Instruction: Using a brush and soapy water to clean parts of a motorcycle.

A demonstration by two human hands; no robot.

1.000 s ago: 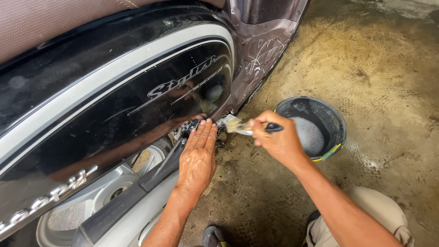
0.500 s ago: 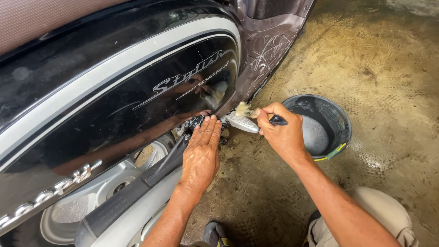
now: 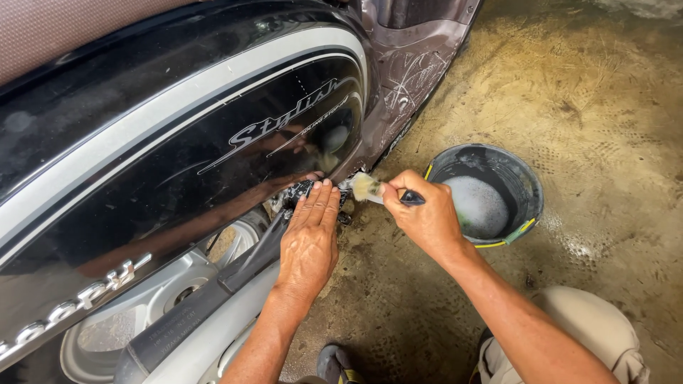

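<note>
The left hand (image 3: 310, 238) is lying flat and open, holding nothing, fingers pressing on the dark part under the scooter's black side panel (image 3: 213, 142). The right hand (image 3: 425, 215) is gripping a small brush (image 3: 370, 188), bristles touching the panel's lower edge. Beyond, a soapy bucket (image 3: 523, 188) is sitting on the floor (image 3: 583, 92).

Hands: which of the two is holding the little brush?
The right hand, nearest the soapy bucket, pinches the small brush by its dark handle. The left hand holds nothing; it lies flat, fingers extended, against the scooter's lower edge.
</note>
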